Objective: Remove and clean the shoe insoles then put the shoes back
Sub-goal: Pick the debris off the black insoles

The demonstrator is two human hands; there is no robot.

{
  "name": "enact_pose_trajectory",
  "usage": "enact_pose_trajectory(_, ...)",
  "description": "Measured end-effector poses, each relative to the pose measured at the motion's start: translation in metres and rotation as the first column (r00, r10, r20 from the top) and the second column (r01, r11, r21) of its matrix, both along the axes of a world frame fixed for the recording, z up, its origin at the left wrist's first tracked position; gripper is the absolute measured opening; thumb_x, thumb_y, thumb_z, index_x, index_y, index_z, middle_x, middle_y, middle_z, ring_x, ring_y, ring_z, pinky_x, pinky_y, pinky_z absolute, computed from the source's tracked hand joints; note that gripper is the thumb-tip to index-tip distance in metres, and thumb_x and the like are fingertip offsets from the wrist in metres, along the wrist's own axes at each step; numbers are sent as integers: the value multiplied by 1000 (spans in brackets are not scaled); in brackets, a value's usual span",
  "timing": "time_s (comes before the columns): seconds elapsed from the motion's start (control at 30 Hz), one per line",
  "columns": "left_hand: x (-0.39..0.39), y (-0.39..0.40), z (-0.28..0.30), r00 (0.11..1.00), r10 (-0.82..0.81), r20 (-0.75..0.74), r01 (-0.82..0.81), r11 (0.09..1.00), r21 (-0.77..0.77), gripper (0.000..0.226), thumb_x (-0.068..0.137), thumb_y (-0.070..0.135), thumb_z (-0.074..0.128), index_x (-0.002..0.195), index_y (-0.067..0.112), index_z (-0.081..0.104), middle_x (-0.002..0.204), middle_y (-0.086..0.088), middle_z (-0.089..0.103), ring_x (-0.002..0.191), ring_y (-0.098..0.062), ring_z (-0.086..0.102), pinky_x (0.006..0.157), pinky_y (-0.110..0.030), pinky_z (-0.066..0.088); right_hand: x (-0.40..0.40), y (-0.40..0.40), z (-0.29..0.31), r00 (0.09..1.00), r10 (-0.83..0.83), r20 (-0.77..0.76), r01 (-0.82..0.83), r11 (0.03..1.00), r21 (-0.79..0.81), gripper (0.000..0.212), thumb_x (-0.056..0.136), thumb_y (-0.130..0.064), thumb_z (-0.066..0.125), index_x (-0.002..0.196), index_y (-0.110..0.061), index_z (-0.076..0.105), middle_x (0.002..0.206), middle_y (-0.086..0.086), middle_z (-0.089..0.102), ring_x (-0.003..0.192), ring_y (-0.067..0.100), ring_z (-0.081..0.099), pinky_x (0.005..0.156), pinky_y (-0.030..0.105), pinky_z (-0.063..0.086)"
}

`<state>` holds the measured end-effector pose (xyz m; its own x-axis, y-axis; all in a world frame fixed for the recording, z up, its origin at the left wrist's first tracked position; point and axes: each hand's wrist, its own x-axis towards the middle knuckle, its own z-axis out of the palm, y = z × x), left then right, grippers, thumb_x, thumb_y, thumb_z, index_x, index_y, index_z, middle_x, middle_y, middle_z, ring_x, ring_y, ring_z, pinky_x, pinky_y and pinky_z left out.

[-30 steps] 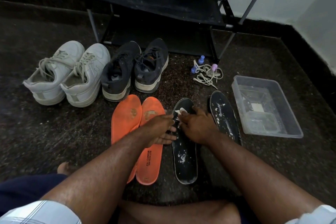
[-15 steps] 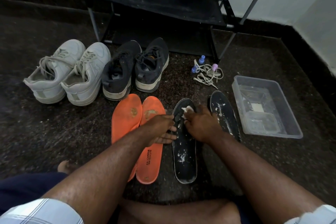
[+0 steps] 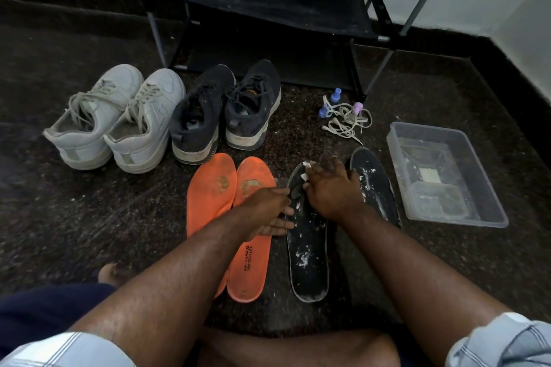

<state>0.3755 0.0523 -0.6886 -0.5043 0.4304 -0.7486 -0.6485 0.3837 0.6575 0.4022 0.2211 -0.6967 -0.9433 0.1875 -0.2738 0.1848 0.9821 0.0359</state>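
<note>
Two black insoles lie on the dark floor; the near one (image 3: 307, 253) is flecked with white bits, the other (image 3: 374, 185) lies to its right. My right hand (image 3: 331, 188) pinches a small white wipe (image 3: 306, 171) against the near insole's toe end. My left hand (image 3: 269, 211) rests with straight fingers on that insole's left edge. Two orange insoles (image 3: 208, 194) (image 3: 250, 262) lie side by side on the left. Behind them stand a pair of dark shoes (image 3: 226, 113) and a pair of white sneakers (image 3: 119, 119).
A clear plastic tub (image 3: 447, 176) with a little water stands at the right. Loose white laces and small blue and pink caps (image 3: 346, 116) lie by the black shoe rack (image 3: 268, 0). My bare knees and a foot are at the bottom.
My right hand has slid with the wipe up the black insole toward its toe end. My left hand has stayed where it was.
</note>
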Motion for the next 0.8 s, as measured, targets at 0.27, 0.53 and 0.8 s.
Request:
enact_pose_trajectory(0.27, 1, 0, 0, 1000, 1, -8, -1, 1000, 4, 48, 102, 16, 42, 148, 30, 41, 125, -11, 65, 100, -28, 70, 82, -35, 57, 1, 4, -2, 999, -37, -3, 37, 999, -7, 55, 99, -50, 24, 152, -34, 24, 160, -16, 20, 149, 32, 3, 112, 60, 15)
enact_pose_trajectory(0.53, 2, -1, 1, 1000, -3, -11, 3, 1000, 7, 46, 102, 16, 42, 147, 30, 42, 123, -9, 66, 103, -29, 70, 83, -35, 57, 4, 6, 0, 998, -62, -6, 62, 998, -12, 55, 98, -51, 26, 151, -35, 26, 159, -15, 22, 149, 31, 3, 113, 59, 15)
enact_pose_trajectory(0.8, 1, -1, 1, 1000, 3, -2, -3, 1000, 9, 44, 103, 16, 43, 144, 30, 44, 109, -6, 67, 106, -32, 69, 84, -35, 57, 3, 4, -5, 997, -72, -11, 71, 996, -55, 57, 98, -52, 27, 152, -37, 21, 161, -16, 17, 149, 30, 0, 114, 60, 11)
